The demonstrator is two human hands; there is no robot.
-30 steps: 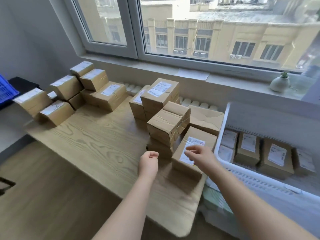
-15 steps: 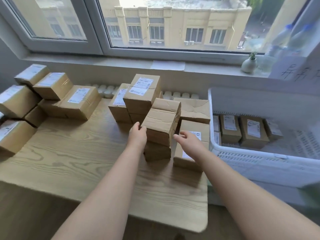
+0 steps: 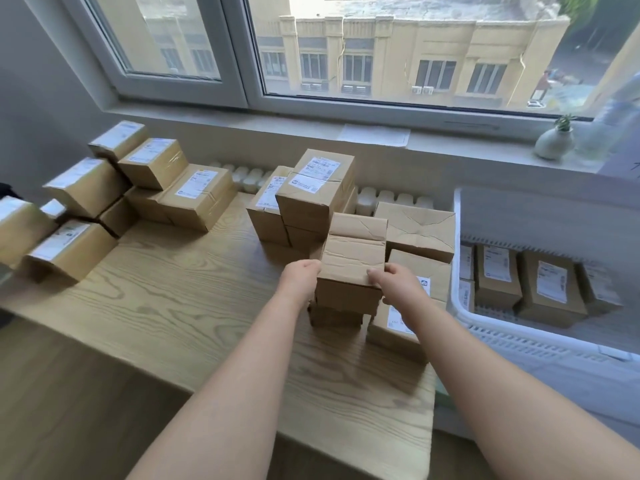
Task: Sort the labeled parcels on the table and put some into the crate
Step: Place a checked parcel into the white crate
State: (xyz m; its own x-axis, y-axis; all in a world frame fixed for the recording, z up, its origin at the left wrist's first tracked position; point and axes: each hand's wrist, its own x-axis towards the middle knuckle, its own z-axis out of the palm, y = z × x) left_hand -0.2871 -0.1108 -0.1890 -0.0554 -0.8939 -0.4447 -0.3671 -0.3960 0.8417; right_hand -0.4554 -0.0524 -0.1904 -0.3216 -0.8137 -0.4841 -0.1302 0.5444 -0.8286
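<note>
The left hand [image 3: 300, 279] and right hand [image 3: 396, 284] both clasp the creased cardboard box [image 3: 353, 258] by its sides; it is probably light, stiff and slightly dented.

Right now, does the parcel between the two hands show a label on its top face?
No, the parcel gripped by the left hand and right hand shows only plain creased cardboard on top.

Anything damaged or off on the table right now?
Yes. The middle box, gripped by the left hand and right hand, is creased and dented, with no label on its visible faces. The wide box behind it, beside the crate, has a wrinkled top and no label showing either.
</note>
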